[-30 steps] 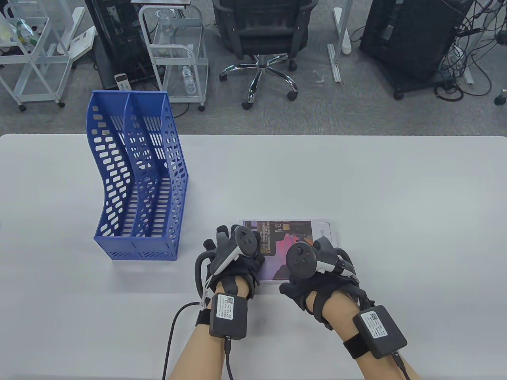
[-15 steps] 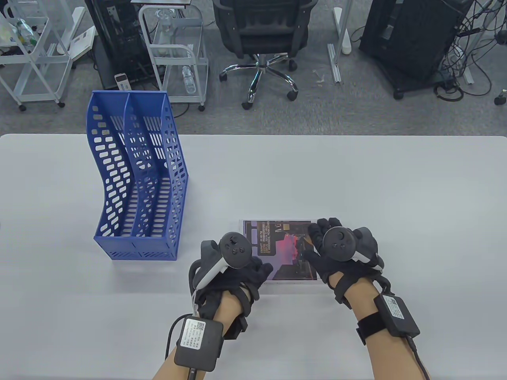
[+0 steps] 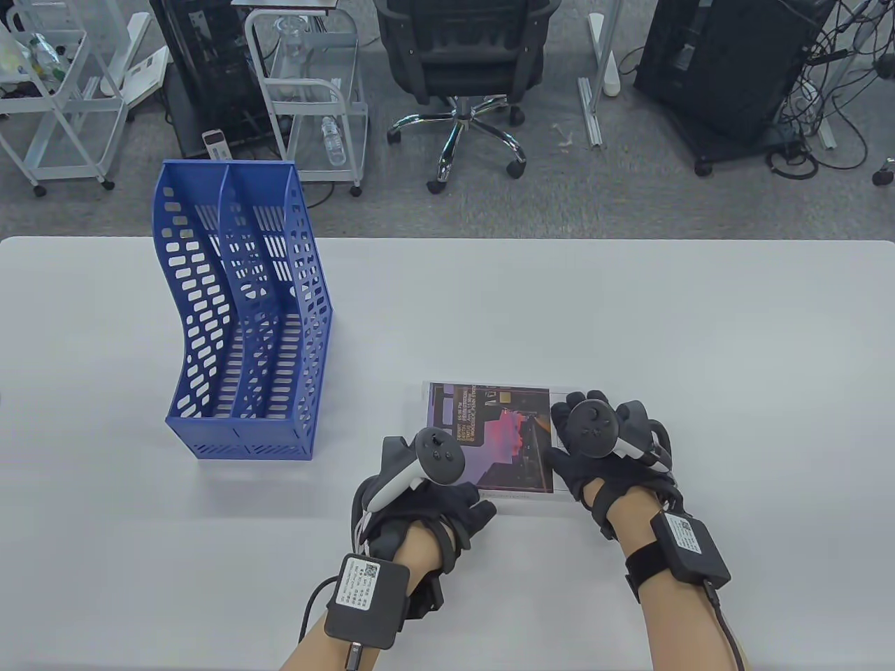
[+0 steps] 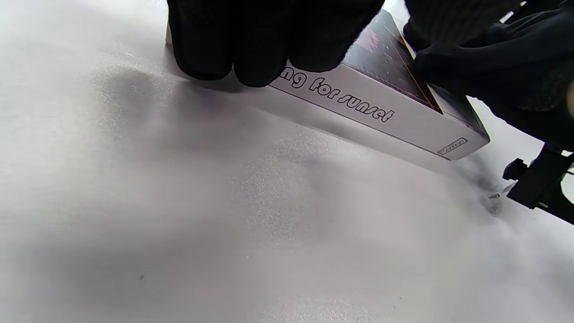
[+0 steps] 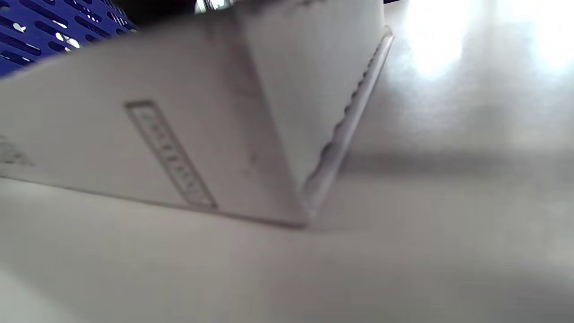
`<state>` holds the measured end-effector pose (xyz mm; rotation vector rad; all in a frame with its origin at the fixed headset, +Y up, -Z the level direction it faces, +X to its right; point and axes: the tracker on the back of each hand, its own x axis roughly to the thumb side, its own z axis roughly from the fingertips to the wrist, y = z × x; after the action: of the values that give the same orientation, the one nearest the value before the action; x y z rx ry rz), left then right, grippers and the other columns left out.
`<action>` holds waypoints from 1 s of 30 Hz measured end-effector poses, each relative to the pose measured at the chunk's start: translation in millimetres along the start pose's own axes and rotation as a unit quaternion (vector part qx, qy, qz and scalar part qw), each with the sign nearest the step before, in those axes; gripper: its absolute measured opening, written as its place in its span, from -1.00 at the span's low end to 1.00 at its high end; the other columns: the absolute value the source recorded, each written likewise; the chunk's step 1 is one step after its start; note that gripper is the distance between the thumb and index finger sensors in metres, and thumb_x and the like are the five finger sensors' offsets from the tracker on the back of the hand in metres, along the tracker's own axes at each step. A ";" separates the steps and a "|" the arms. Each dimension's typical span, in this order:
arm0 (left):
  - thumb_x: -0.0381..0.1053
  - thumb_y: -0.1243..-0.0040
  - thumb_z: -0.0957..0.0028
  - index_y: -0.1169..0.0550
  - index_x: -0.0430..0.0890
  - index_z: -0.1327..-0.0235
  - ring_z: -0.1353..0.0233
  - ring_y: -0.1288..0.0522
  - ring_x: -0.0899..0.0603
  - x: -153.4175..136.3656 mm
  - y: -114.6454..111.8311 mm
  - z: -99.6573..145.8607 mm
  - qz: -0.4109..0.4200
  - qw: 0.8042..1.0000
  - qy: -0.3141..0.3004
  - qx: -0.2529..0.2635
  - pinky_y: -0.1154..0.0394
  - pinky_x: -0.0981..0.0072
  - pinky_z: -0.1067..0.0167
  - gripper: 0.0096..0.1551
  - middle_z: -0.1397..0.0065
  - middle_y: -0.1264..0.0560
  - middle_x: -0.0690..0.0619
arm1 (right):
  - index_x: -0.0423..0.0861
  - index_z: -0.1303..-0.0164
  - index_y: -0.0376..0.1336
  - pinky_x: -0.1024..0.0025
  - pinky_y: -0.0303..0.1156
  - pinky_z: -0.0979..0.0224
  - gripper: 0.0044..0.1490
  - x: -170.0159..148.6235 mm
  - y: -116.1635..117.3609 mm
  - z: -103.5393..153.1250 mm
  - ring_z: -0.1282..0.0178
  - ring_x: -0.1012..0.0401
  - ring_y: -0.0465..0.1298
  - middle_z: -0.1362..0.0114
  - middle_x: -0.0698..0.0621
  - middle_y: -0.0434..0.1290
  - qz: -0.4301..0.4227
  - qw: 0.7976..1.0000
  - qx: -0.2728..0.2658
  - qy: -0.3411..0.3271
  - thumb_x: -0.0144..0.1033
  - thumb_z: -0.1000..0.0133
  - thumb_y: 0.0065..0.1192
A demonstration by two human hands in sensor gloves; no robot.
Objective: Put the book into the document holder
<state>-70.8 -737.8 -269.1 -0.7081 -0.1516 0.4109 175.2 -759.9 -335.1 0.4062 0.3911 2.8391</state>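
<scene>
The book point(image 3: 507, 444), with a dark sunset cover and a white spine, lies at the table's near middle. In the left wrist view its spine point(image 4: 381, 121) stands tilted, near edge on the table. My left hand point(image 3: 468, 503) has its fingers point(image 4: 233, 45) curled over the spine's left end. My right hand point(image 3: 580, 447) grips the book's right end and also shows in the left wrist view point(image 4: 493, 67). The right wrist view shows the book's white corner point(image 5: 179, 134) close up. The blue two-slot document holder point(image 3: 238, 314) stands empty at the left, well apart from the book.
The white table point(image 3: 629, 314) stretches to the right and behind the book. The holder's open side faces up and toward me. It shows at the top left of the right wrist view point(image 5: 36, 40). An office chair point(image 3: 461, 63) and carts stand on the floor beyond the far edge.
The right hand moved from the book's near edge to its right end. The left hand slid back to the near left corner. The book's far edge has risen slightly.
</scene>
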 end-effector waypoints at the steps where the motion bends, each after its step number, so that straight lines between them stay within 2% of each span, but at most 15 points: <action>1: 0.45 0.00 0.09 -0.41 0.07 -0.43 -0.55 -0.42 -0.26 -1.8 1.0 -0.6 0.003 1.000 0.001 0.003 -0.07 -0.29 -0.47 -0.16 -0.54 -0.42 0.00 | -0.20 -0.43 -0.08 -0.47 -0.10 -0.39 -0.06 1.4 -0.2 0.8 -0.57 -0.29 -0.17 -0.60 -0.25 -0.10 -0.008 1.000 0.004 0.002 0.13 -0.04 0.08; 6: 0.45 0.01 0.09 -0.41 0.08 -0.43 -0.56 -0.39 -0.26 -9.1 3.8 -3.8 0.013 1.000 0.010 0.012 -0.07 -0.29 -0.47 -0.17 -0.55 -0.40 0.01 | -0.25 -0.41 -0.01 -0.46 -0.05 -0.36 -0.07 7.9 -5.4 7.5 -0.54 -0.34 -0.09 -0.57 -0.33 -0.02 -0.004 1.000 0.017 0.009 0.12 -0.04 0.09; 10: 0.45 0.01 0.09 -0.36 0.09 -0.45 -0.60 -0.33 -0.26 -14.9 5.9 -6.5 0.019 0.999 0.019 0.027 -0.05 -0.30 -0.47 -0.15 -0.59 -0.33 0.01 | -0.29 -0.40 -0.01 -0.47 -0.02 -0.33 -0.06 14.5 -8.3 17.4 -0.50 -0.40 -0.08 -0.54 -0.38 -0.04 -0.033 0.997 0.065 0.029 0.10 -0.05 0.09; 15: 0.46 0.01 0.09 -0.26 0.09 -0.49 -0.64 -0.25 -0.25 -22.2 7.5 -11.8 0.032 0.998 0.034 0.045 -0.03 -0.30 -0.48 -0.12 -0.64 -0.22 0.02 | -0.33 -0.37 0.05 -0.47 0.02 -0.31 -0.08 26.3 -11.6 25.2 -0.47 -0.42 -0.04 -0.50 -0.43 0.02 -0.031 0.995 0.093 0.020 0.10 -0.05 0.09; 21: 0.47 0.03 0.09 -0.13 0.09 -0.52 -0.69 -0.11 -0.24 -32.4 8.0 -19.9 0.052 0.996 0.049 0.052 0.05 -0.30 -0.49 -0.07 -0.67 -0.09 0.03 | -0.42 -0.23 0.26 -0.47 0.18 -0.25 -0.12 51.6 -17.8 32.2 -0.39 -0.46 0.17 -0.36 -0.49 0.27 -0.012 0.993 0.113 -0.018 0.09 -0.06 0.09; 30: 0.48 0.03 0.09 0.05 0.09 -0.53 -0.72 0.08 -0.23 -33.9 6.9 -37.5 0.059 0.993 0.079 0.068 0.12 -0.30 -0.50 0.02 -0.68 0.08 0.04 | -0.46 -0.14 0.33 -0.46 0.22 -0.23 -0.13 84.3 -12.0 39.7 -0.37 -0.44 0.23 -0.27 -0.52 0.37 -0.014 0.985 0.154 -0.073 0.09 -0.06 0.09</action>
<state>-93.6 -769.7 -301.8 -0.6149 0.0670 0.4711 111.2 -716.3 -281.9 0.6584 0.8020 2.7021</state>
